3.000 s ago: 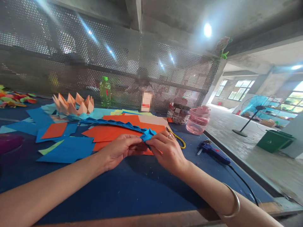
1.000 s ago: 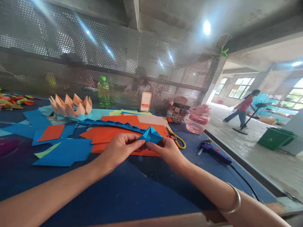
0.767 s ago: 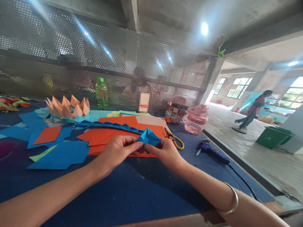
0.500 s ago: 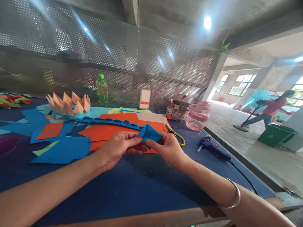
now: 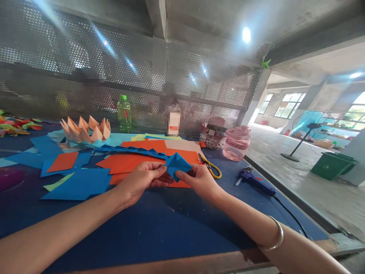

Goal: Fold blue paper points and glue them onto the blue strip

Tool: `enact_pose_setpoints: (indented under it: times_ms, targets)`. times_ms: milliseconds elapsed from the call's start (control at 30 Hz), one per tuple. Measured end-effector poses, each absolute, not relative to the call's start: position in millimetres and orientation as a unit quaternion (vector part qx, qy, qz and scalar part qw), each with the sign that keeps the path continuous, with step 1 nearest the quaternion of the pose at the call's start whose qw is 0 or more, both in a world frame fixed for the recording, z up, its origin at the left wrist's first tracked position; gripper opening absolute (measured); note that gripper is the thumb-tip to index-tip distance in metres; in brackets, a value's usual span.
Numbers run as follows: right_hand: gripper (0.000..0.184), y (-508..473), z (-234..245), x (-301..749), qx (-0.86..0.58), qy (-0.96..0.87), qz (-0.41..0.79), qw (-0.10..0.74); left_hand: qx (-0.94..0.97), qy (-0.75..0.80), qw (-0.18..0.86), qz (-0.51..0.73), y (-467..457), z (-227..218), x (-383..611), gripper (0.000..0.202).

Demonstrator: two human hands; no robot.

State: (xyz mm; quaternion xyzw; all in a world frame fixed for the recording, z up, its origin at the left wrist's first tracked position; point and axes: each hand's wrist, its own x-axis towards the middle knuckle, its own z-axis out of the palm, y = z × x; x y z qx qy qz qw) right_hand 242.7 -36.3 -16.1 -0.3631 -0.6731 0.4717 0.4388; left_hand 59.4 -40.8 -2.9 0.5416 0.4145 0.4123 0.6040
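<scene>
Between my two hands is a small folded piece of blue paper (image 5: 178,164), creased to a point at the top. My left hand (image 5: 146,177) pinches its left edge, fingers curled behind. On the other side my right hand (image 5: 201,179) grips it, the thumb pressed on the front near the lower right. Just behind the hands lie orange paper sheets (image 5: 125,163) and a long strip of folded blue paper points (image 5: 137,151). Yellow-handled scissors (image 5: 215,170) rest beyond my right hand.
A peach folded-paper ring (image 5: 85,131), a green bottle (image 5: 124,114), a woven basket (image 5: 212,136) and a pink jug (image 5: 236,144) stand farther back. A corded glue gun (image 5: 256,180) lies at right. Blue sheets (image 5: 76,185) spread leftward. A perforated screen (image 5: 137,76) rises behind the table.
The blue paper has turned slightly in my hands, which keep their hold on it. A person walking by the fan at right has gone out of view. The camera view has shifted a little.
</scene>
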Motion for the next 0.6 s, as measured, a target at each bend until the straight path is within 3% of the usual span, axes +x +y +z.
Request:
enact_pose_setpoints:
  times_ms: [300, 600]
  targets:
    - [0.024, -42.3, -14.7, 241.7, -0.384, -0.654, 0.461, 0.461, 0.566, 0.415, 0.583, 0.41, -41.5, -3.7, 61.1, 0.021]
    - [0.039, -34.7, -16.4, 242.7, -0.382, -0.626, 0.433, 0.524, 0.526, 0.419, 0.619, 0.406, -38.5, 0.9, 59.4, 0.022]
